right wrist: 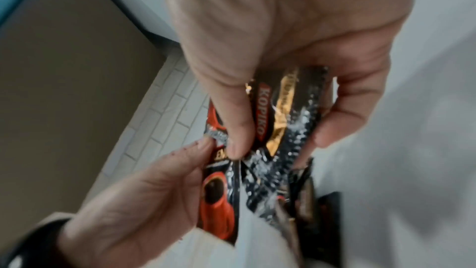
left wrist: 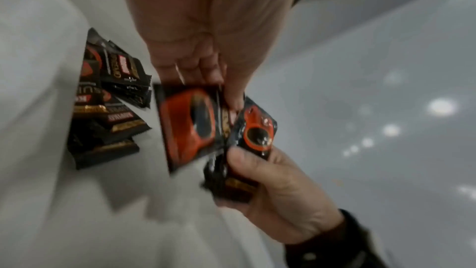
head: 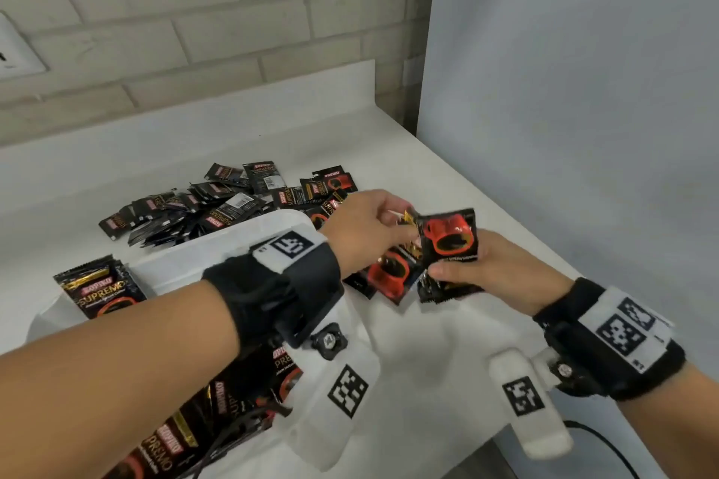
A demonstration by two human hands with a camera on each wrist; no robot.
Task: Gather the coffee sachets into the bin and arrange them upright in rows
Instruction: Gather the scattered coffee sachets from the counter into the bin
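Note:
Over the right end of the white bin [head: 194,257], my right hand [head: 463,268] grips a small bundle of black coffee sachets [head: 447,286] printed with a red cup. My left hand [head: 393,224] meets it from the left and pinches one sachet [head: 451,237] at the bundle's top. In the left wrist view the left hand [left wrist: 229,97] holds a blurred sachet [left wrist: 190,125] against the right hand [left wrist: 278,186]. Inside the right hand [right wrist: 280,140] the bundle [right wrist: 288,121] fans out. Several sachets [head: 218,412] stand in the bin's near-left part.
A loose pile of sachets [head: 202,206] lies on the white counter [head: 389,152] behind the bin and shows as a pile [left wrist: 108,109] in the left wrist view. A brick wall stands behind, a white panel [head: 564,89] at the right. A black cable [head: 607,443] hangs off the counter's front-right edge.

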